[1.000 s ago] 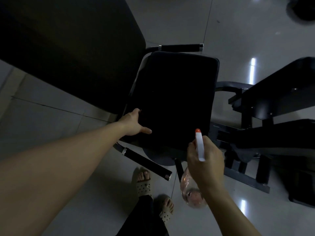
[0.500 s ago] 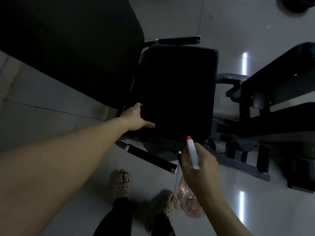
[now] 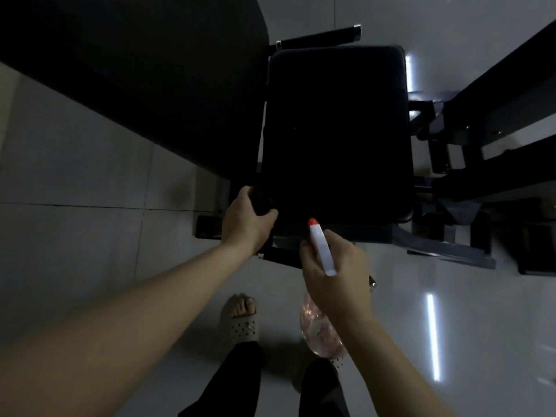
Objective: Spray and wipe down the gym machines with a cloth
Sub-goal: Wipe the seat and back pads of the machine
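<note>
Cloth [image 3: 261, 201] x1 in L hand [image 3: 244, 227], spray bottle [image 3: 322, 251] x1 in R hand [image 3: 337, 281].

The black pad [image 3: 334, 130] lay flat. A dark cloth [image 3: 262, 202] was bunched at its near left corner. The bottle [image 3: 321, 248], its white head orange-tipped, pointed at it.

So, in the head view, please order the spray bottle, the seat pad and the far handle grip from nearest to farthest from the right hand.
1. spray bottle: held in the right hand.
2. seat pad: just ahead of the hand.
3. far handle grip: beyond the pad's far edge, at the top.
</note>
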A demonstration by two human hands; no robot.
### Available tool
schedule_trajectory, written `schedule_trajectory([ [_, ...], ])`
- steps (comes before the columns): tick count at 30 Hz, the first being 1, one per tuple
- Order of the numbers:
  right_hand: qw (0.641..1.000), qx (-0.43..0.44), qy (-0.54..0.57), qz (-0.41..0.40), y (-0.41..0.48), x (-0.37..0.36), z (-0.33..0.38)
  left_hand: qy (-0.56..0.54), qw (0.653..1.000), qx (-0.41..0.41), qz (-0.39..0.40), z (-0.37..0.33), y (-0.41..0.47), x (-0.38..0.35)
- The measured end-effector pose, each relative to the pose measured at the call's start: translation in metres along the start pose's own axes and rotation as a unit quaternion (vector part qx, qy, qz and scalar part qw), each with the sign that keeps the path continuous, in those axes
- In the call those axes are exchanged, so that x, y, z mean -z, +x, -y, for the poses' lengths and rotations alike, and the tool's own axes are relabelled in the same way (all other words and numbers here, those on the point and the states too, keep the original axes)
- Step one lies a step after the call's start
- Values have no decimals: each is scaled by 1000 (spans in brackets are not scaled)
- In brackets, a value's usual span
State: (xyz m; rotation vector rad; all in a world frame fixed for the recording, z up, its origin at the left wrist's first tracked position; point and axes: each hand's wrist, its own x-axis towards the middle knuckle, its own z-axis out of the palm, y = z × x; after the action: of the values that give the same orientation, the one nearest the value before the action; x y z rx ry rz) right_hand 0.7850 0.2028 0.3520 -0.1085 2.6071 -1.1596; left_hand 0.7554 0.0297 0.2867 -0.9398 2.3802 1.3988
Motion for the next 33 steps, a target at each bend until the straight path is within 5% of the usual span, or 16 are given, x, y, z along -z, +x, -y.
schedule_trajectory([
  [6, 1000, -6, -12, -6, -14, -4, -6, -54, 996, 66, 4, 4, 0, 0],
  [21, 970, -141, 124, -156, -33, 63, -52, 46, 999, 21, -12, -6, -42, -38],
  [33, 959, -122, 231, -105, -35, 50, -24, 68, 997, 39, -3, -3, -48, -37],
])
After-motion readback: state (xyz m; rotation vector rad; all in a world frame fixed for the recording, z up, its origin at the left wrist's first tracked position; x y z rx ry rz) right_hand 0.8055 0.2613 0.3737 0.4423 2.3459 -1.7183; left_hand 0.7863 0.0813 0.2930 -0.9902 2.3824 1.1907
